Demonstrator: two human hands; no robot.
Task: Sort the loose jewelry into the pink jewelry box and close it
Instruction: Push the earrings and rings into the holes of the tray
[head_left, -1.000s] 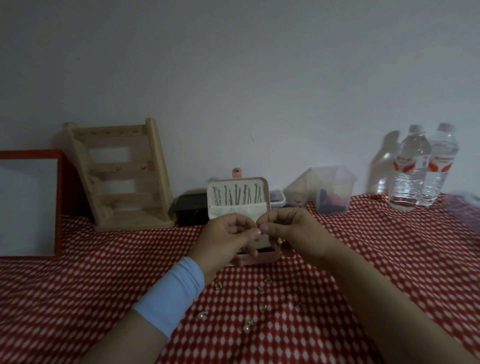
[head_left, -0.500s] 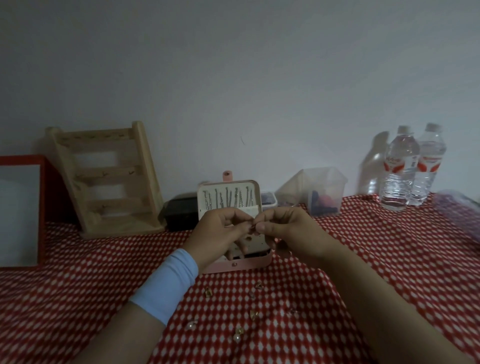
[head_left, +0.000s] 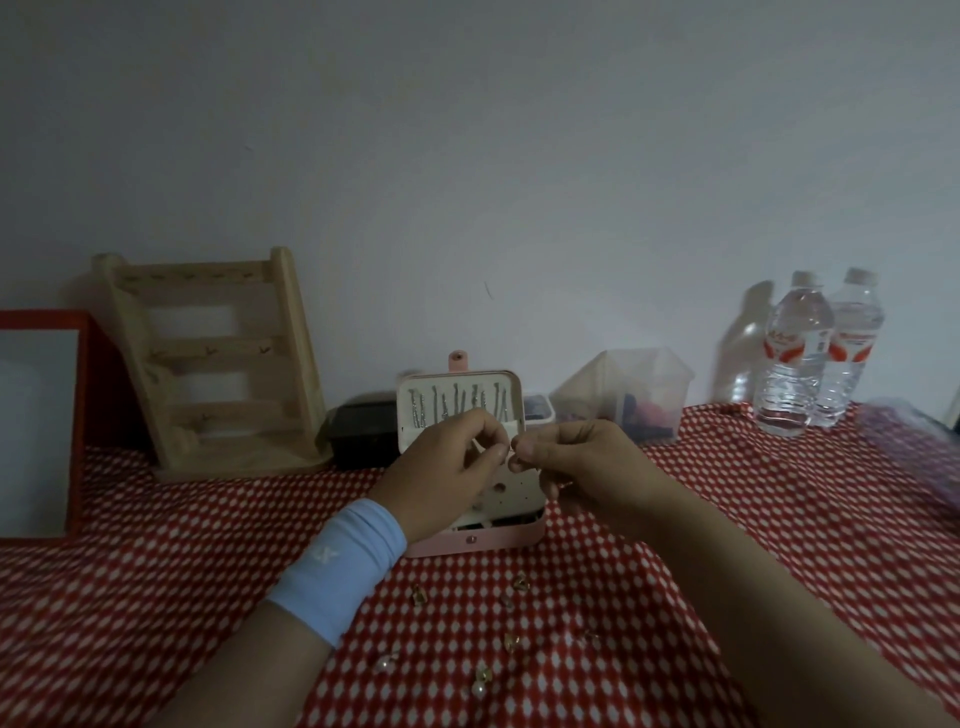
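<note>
The pink jewelry box (head_left: 498, 540) stands open at the table's middle, its upright lid (head_left: 460, 397) lined with silver chains. My left hand (head_left: 447, 473) and my right hand (head_left: 571, 462) hover just above the box's white insert (head_left: 511, 491), fingertips almost meeting. Both pinch one small piece of jewelry, an earring (head_left: 510, 451), too small and dim to make out. Several loose gold and pearl earrings (head_left: 480, 675) lie on the red checked cloth in front of the box.
A wooden ladder-shaped stand (head_left: 218, 364) and a red-framed board (head_left: 39, 421) stand at back left. A black box (head_left: 363, 431) sits left of the lid, a clear plastic container (head_left: 634, 389) to its right. Two water bottles (head_left: 815, 353) stand at back right.
The view has tilted and shifted slightly. My fingertips have drawn a little apart and sit slightly higher above the box, still pinching the small piece.
</note>
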